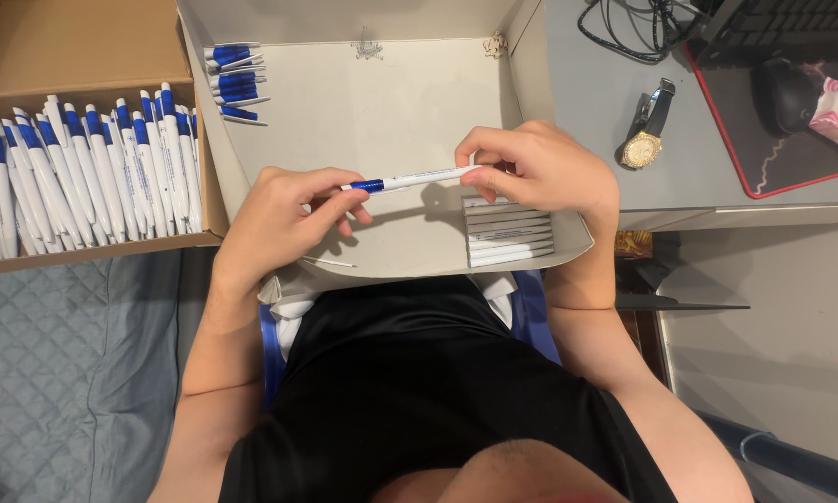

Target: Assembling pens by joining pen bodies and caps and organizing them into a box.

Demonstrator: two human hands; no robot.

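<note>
Both my hands hold one white pen with a blue end (417, 178) level over a shallow white cardboard box (381, 102) on my lap. My left hand (279, 216) pinches the blue end. My right hand (540, 168) grips the white barrel end. Below my right hand, a row of white pen barrels (509, 233) lies in the box's near right corner. A small pile of blue and white pens (234, 80) lies in the box's far left corner.
A brown cardboard box (83, 47) to the left holds several blue and white pens (93, 172). On the grey desk to the right lie a gold wristwatch (646, 140), a black mouse (782, 93) on a red-edged pad, cables and a keyboard. A grey quilted surface (55, 363) is at lower left.
</note>
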